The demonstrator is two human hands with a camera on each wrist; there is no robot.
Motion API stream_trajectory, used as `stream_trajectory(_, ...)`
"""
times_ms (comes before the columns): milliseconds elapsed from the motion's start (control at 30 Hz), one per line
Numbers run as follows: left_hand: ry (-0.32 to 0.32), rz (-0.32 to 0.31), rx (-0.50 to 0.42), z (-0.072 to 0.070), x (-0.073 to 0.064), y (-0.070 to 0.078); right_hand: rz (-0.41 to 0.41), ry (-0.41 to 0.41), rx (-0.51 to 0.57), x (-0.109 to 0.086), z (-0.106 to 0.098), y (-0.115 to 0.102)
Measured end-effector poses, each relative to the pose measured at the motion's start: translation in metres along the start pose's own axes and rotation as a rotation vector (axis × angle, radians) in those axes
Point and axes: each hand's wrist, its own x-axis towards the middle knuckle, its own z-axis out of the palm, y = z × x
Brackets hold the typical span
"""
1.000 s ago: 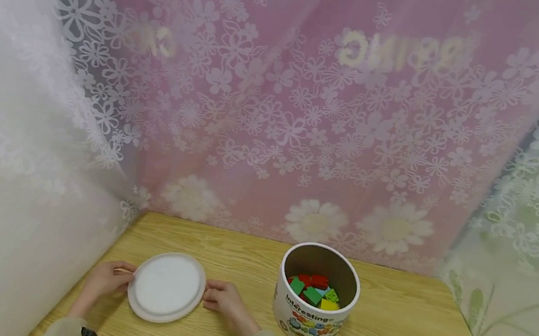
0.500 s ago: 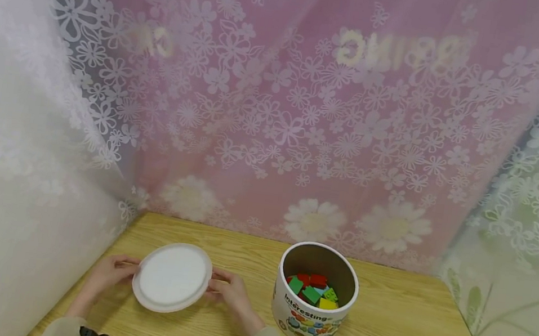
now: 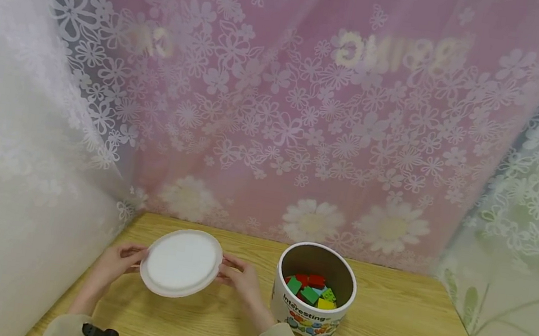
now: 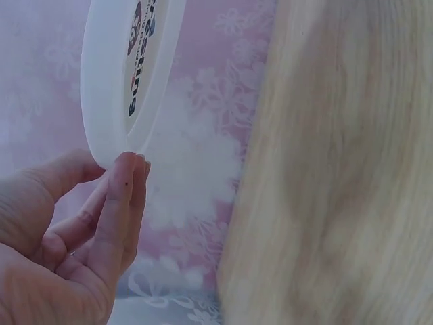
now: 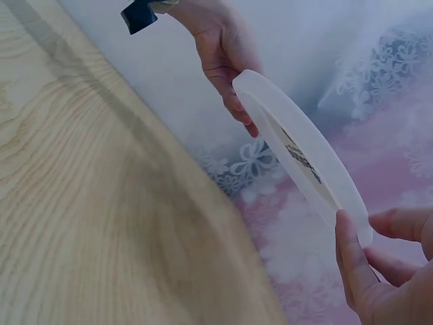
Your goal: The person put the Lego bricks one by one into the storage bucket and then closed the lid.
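Observation:
Between both hands a round white lid [image 3: 181, 263] is held up above the table, tilted. My left hand [image 3: 116, 264] pinches its left rim between thumb and fingers; the left wrist view shows the fingertips on the edge of the lid [image 4: 108, 88]. On the opposite rim my right hand [image 3: 243, 282] pinches it the same way, seen too in the right wrist view, where the lid [image 5: 304, 152] shows printing on its underside. Right of the right hand stands a white round bucket [image 3: 311, 324], uncovered, with red, green, yellow and blue toy bricks [image 3: 310, 294] inside.
The wooden table [image 3: 397, 326] reaches back to a pink flowered curtain [image 3: 267, 105]. Pale curtains [image 3: 18, 174] hang along the left and right sides. The bucket's near side stands close to the right forearm.
Both hands have raised the lid off the table and moved it up, away from the body and slightly to the right. The bucket has stayed in place.

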Motion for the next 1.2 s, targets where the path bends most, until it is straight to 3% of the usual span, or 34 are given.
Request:
stream_trajectory(233, 0.041, -0.002, -0.024, 0.011, 0.003, 0.022, -0.006, 0.035, -0.024, -0.003, -0.006, -0.025)
stream_trajectory(600, 0.069, 0.06, -0.1, 0.031, 0.013, 0.053, -0.042, 0.094, -0.018, -0.007, -0.019, -0.056)
stream_trajectory(933, 0.038, 0.119, -0.143, 0.058, 0.029, 0.075, -0.122, 0.153, -0.076, -0.017, -0.042, -0.078)
stream_trajectory(1200, -0.008, 0.146, -0.201, 0.085, 0.037, 0.091, -0.133, 0.202, -0.082, -0.027, -0.069, -0.086)
